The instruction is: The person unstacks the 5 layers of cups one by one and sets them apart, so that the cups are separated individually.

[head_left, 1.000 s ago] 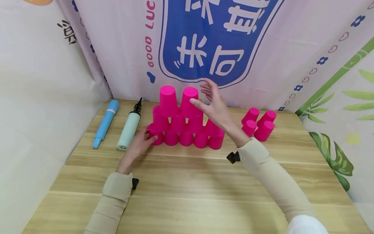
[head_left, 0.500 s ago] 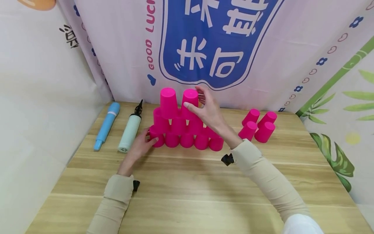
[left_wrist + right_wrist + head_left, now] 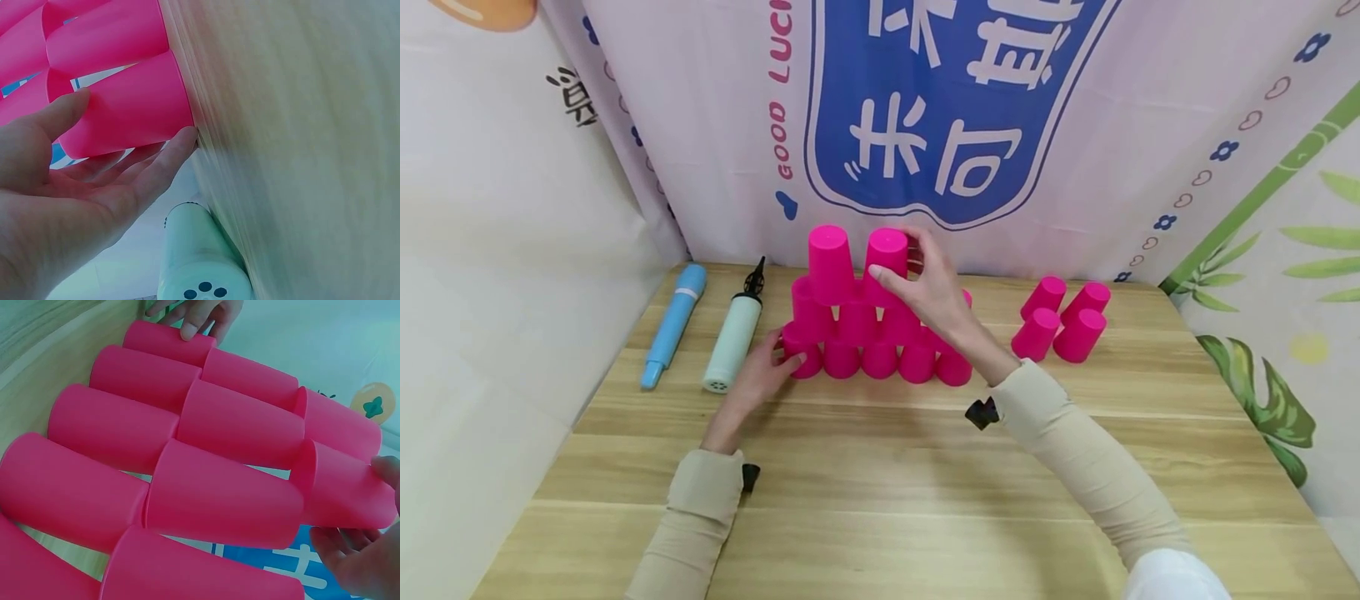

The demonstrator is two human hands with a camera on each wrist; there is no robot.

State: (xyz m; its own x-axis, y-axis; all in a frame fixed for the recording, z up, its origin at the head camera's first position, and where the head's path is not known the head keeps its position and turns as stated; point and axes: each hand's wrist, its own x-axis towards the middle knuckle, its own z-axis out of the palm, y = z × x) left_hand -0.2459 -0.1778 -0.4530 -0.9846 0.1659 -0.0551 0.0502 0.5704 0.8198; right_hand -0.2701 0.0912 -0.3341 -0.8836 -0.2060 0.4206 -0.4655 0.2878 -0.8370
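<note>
At the far middle of the desk [image 3: 887, 492], a stack of pink cups [image 3: 859, 323] stands mouth-down: five along the bottom, four above, two on the third level. The right hand [image 3: 934, 287] is clamped on the right top cup [image 3: 888, 248], thumb on the near side, fingers round the far side; the cup's rim appears to rest on the second row, just beside the left top cup [image 3: 831, 265]. Low at the left end, the left hand [image 3: 758, 368] holds the corner cup [image 3: 134, 106] between thumb and fingers, bracing it, I'd say.

From here the step in hand looks like settling that right top cup. The next move seems to call for a light, even release that doesn't drag the neighbours; there looks to be room for one more on its right, and four spare cups [image 3: 1079, 337] stand at the right.

The cups look like thin, smooth matt plastic, tapered and flat-topped, probably easy to nudge. At the left lie a pale green pump [image 3: 732, 343] with a black nozzle and a blue tube [image 3: 673, 325] with a white band. The desk has streaky, pale wood grain; a creased printed cloth [image 3: 700, 142] hangs behind.
</note>
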